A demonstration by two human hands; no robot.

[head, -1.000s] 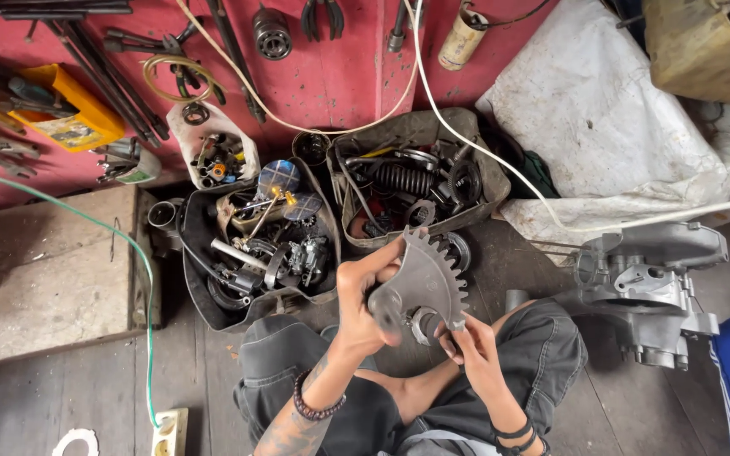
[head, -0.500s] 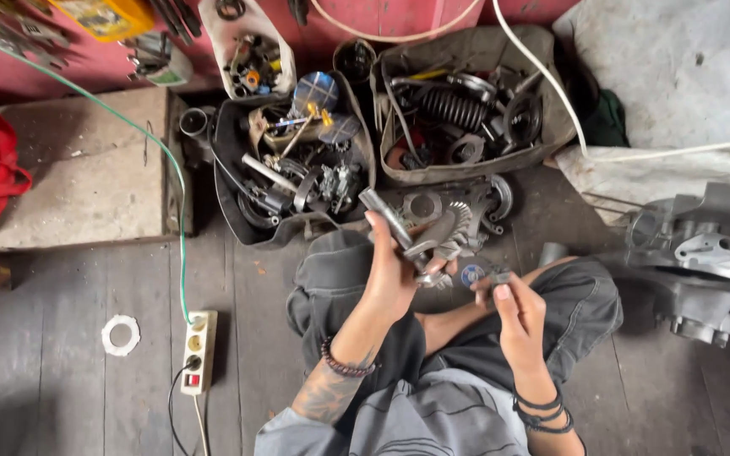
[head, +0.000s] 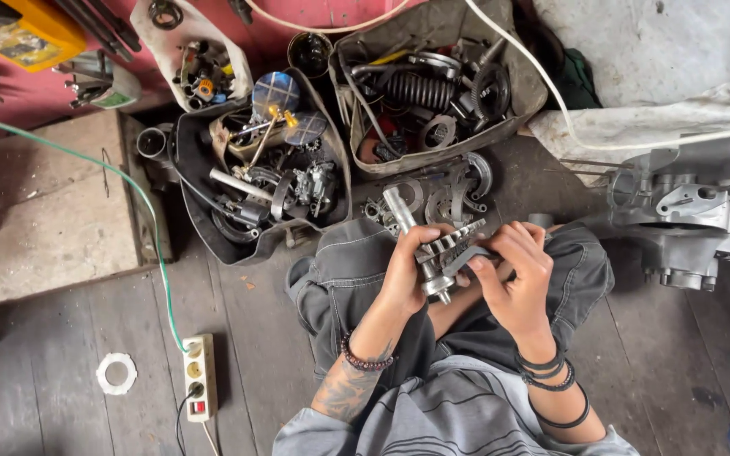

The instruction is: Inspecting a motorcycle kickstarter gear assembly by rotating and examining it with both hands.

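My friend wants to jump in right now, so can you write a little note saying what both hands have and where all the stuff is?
Left hand: closed around the metal gear shaft, gripping its lower part.
Right hand: fingertips pinching the toothed gears on that shaft.
The shaft's plain end points up and left, above the lap.
Just ahead on the floor: loose gears. Beyond: dark tub of parts and a grey tub with a black spring. Engine casing lies right.
Done: shaft in hand. Left: cannot tell.

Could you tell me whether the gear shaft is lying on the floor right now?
No, the gear shaft is held up over the lap, gripped between the left hand and the right hand.
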